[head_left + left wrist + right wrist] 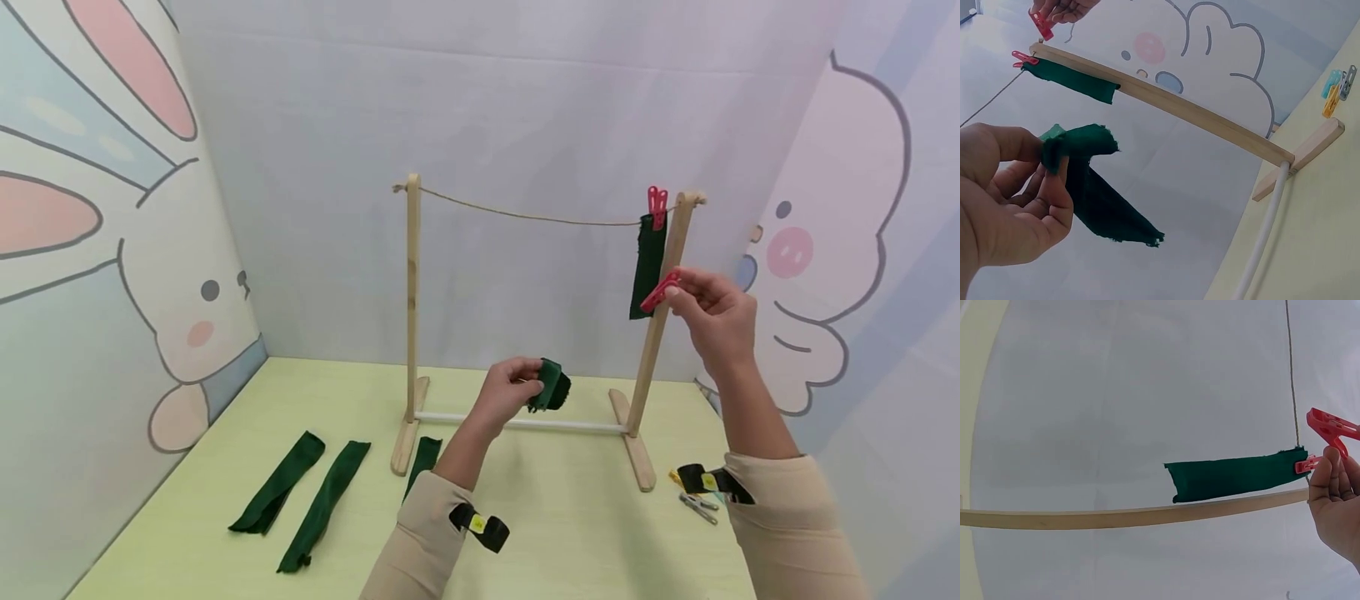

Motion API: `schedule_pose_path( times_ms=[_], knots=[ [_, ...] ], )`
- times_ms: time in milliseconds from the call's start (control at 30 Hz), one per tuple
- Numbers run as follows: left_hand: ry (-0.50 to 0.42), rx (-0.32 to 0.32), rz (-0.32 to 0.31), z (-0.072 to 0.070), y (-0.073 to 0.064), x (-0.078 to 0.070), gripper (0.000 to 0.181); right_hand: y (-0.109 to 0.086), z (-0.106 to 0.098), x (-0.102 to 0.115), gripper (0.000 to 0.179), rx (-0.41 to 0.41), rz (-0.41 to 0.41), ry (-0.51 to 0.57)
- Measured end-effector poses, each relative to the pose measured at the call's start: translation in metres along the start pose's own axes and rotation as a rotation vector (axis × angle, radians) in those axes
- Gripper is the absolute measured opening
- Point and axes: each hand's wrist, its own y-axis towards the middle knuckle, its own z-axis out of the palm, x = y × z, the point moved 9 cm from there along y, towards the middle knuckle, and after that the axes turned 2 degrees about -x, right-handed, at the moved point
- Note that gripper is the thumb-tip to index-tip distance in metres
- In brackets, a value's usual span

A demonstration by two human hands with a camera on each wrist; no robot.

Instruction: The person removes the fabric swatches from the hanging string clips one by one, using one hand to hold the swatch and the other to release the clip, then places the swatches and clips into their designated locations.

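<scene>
My left hand pinches a strip of dark green cloth between thumb and fingers, and the cloth hangs folded over in front of the low white bar. Up by the right post, my right hand holds a red clothespin by its handle end, its tip pointing down and left. Behind that clothespin another green cloth strip hangs from the string, gripped at the top by a second red clothespin. In the right wrist view the right hand overlaps this hanging clothespin.
A wooden stand with a left post, a right post and a white crossbar carries the string. Green strips lie on the table's left. Several clothespins lie at the right, partly behind the right sleeve.
</scene>
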Motion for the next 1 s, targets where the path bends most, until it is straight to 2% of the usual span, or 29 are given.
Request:
schedule_pose_path(
  times_ms=[300, 433, 633, 833, 1000],
  knots=[
    [-0.001, -0.006, -0.036, -0.018, -0.016, 0.013, 0.035, -0.025, -0.008, -0.023, 0.030, 0.020, 0.100, -0.093],
    [0.009, -0.019, -0.040, -0.028, -0.022, 0.018, 0.037, -0.035, -0.012, -0.034, 0.028, 0.023, 0.130, -0.023],
    [0.031, -0.050, -0.061, -0.043, -0.031, 0.027, 0.037, -0.053, -0.021, -0.053, 0.024, 0.005, 0.195, 0.137],
    [0.025, -0.074, -0.080, -0.054, -0.038, 0.035, 0.036, -0.076, -0.025, -0.077, 0.021, -0.006, 0.280, 0.207],
    [0.014, -0.083, -0.103, -0.061, -0.044, 0.045, 0.036, -0.095, -0.025, -0.093, 0.018, -0.016, 0.316, 0.265]
  ],
)
